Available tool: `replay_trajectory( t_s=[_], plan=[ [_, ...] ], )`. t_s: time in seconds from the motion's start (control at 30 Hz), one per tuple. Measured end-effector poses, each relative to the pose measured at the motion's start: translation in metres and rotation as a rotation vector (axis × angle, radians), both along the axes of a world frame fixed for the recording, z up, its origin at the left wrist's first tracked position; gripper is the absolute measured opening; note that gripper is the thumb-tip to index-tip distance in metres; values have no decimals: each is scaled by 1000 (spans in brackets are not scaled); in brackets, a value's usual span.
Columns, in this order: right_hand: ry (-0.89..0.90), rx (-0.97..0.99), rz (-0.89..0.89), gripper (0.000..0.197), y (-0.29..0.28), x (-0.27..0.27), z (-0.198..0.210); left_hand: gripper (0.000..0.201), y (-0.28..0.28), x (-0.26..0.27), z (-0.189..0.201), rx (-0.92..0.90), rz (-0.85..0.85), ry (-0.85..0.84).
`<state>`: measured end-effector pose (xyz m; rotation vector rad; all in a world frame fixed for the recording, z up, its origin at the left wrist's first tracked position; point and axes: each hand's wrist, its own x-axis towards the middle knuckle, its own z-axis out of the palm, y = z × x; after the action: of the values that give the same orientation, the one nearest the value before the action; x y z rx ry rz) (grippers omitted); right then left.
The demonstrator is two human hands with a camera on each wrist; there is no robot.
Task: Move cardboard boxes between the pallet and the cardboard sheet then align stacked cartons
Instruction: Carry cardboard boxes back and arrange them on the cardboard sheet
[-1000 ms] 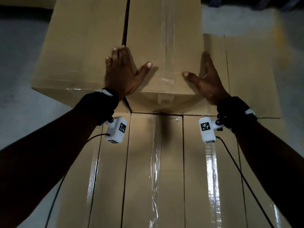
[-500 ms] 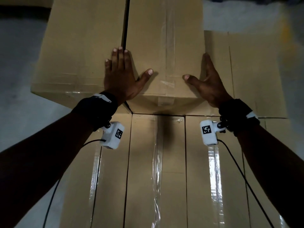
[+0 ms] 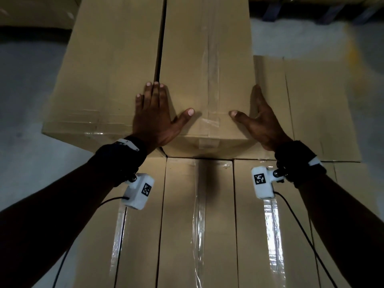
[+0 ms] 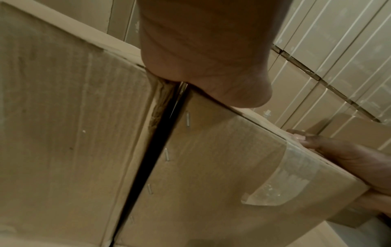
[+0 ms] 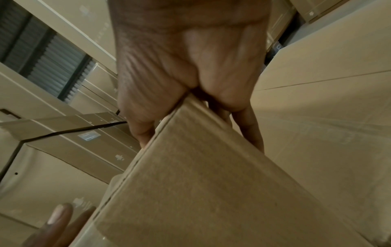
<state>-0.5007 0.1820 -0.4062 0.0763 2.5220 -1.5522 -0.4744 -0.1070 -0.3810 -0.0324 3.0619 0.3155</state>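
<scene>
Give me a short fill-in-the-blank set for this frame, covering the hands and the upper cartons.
1. The left hand lies flat on top, across the dark ____ between the two upper cartons.
2. The right hand has its thumb on top of the taped carton and its fingers down that carton's ____ side.
3. The left carton and the taped one rest on a lower ____ of cartons.

Missing words: gap; right; layer

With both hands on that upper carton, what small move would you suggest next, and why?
Probably nudge the right-hand carton leftward. A dark gap separates it from the neighbouring carton; the right hand is flat against its outer side, and the left hand lies open over the gap.
</scene>
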Motion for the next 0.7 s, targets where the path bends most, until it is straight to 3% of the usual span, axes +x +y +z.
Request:
replay_trajectory(
  t_s=[0.33,0.6,0.7],
  plan=[
    [-32,-27,-60,106,-7,6,4,121,-5,0,0,-27,-70,-13],
    [-57,-16,-55,109,-2,35,5,115,-40,28,-2,-31,-302,33],
    [-47,-37,-41,112,0,52,-2,105,-49,42,-6,-79,-377,64]
  ],
)
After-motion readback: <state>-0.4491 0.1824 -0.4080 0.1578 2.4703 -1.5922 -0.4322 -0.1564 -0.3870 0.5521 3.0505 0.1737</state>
